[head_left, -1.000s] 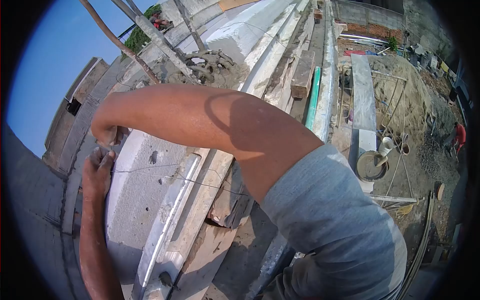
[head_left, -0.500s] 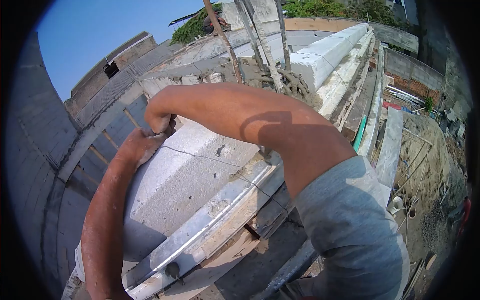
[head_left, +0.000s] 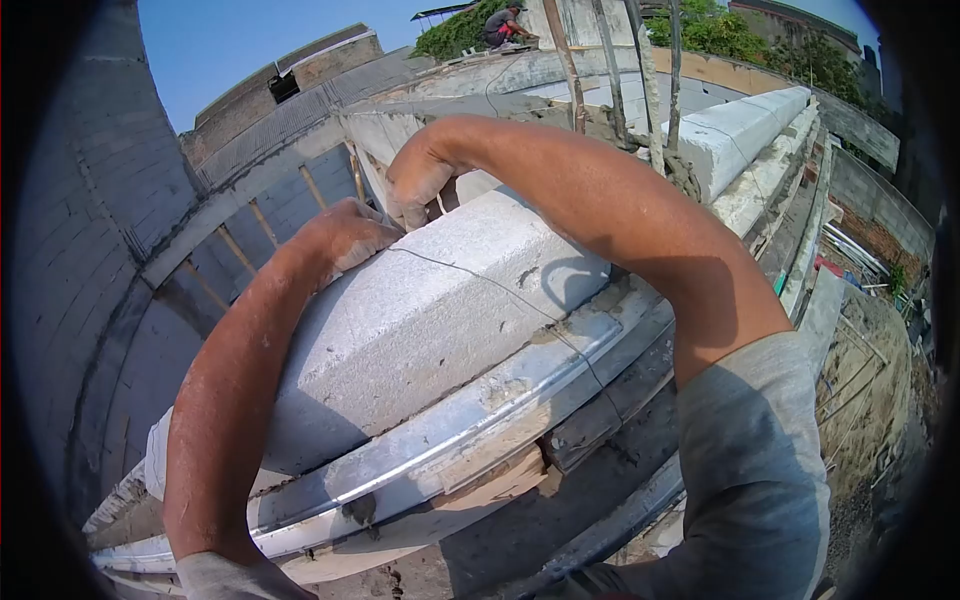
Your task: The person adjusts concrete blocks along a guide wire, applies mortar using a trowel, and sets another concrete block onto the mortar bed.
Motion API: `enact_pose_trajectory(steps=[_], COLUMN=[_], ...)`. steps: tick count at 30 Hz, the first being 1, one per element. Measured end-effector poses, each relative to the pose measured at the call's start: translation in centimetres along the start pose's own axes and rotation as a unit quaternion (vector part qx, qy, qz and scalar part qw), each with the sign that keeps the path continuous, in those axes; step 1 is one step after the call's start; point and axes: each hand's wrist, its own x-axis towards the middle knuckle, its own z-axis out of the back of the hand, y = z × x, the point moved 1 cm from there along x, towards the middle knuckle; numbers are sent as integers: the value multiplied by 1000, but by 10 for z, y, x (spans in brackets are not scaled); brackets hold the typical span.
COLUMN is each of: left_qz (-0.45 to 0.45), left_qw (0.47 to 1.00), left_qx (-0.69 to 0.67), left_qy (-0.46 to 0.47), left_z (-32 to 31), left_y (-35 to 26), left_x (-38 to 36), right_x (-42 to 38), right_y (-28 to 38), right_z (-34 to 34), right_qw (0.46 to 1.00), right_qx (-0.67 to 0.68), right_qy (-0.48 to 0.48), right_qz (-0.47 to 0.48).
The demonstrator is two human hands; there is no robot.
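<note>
A long white block (head_left: 450, 310) with a bevelled top lies across the middle of the head view. A thin dark wire (head_left: 490, 283) runs over it and down its near side. At the block's far upper edge, my left hand (head_left: 355, 235) is closed, its fingertips at the wire's upper end. Just to the right, my right hand (head_left: 422, 185) bends down at the wrist with its fingers curled. Both sets of fingertips are partly hidden, and what the right ones hold cannot be made out.
Below the block run a pale ledge moulding (head_left: 450, 405) and wooden boards (head_left: 430, 525). Several poles (head_left: 648, 85) stand behind, before a second white block (head_left: 745, 140). Far back, another person (head_left: 505, 25) crouches on a wall. A drop lies at the left.
My view has shifted, so the block and hands sit farther right and higher. My right hand has drawn slightly apart from my left hand. The wire still lies across the block.
</note>
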Motion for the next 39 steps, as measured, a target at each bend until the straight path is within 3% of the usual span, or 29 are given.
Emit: enact_pose_trajectory(steps=[4,8,11,18,22,24,30,35,39], left_qz=[7,-27,-45,-11,-59,-38,12,24,-65], left_qw=[999,999,999,999,996,997,997,996,988], left_qx=[-21,39,14,46,24,5,-57,-54,-102], left_qy=[25,-21,3,14,62,70,59,66,92], left_z=[2,6,4,6,7,7,3,5,6], left_y=[6,19,9,3,14,8,-2,-5,8], left_x=[-1,14,1,-5,9,0,-13,-11,4], right_x=[-12,-9,-17,-13,-4,5,18,21,9], right_y=[5,0,1,-7,-8,-3,11,15,14], right_z=[-5,0,1,8,10,5,1,-1,-4], right_qw=[997,997,995,995,999,998,984,975,981], right_qx=[34,58,84,88,37,-15,-165,-216,-187], right_qy=[-64,-55,-49,-41,-19,-58,-32,-24,-11], right_qz=[13,11,6,-11,8,22,-52,-43,-48])
